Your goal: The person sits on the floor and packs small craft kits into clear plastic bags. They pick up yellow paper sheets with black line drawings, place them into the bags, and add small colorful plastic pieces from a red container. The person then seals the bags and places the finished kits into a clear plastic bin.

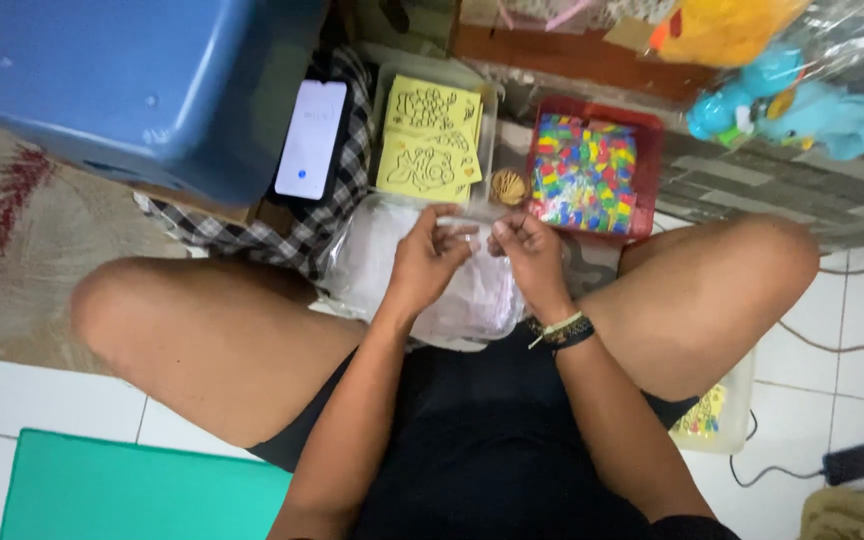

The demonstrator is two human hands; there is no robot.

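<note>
Head cam looks down at a person sitting cross-legged on the floor. Left hand (430, 262) & right hand (532, 258) are close together, fingertips pinched on the top edge of a clear plastic bag (452, 300) that lies between the knees, w/ pale stuff inside. Looks like the bag's mouth is being worked at; next move prob needs a firm pinch on both sides & a slow pull. Bag is see-through, crinkly, soft. Just past it: a clear tray w/ yellow cut-out sheets (430, 140), a red tray of colourful bits (586, 172), a small round brown thing (509, 186). A phone (311, 140) lies on checked cloth (282, 235).
</note>
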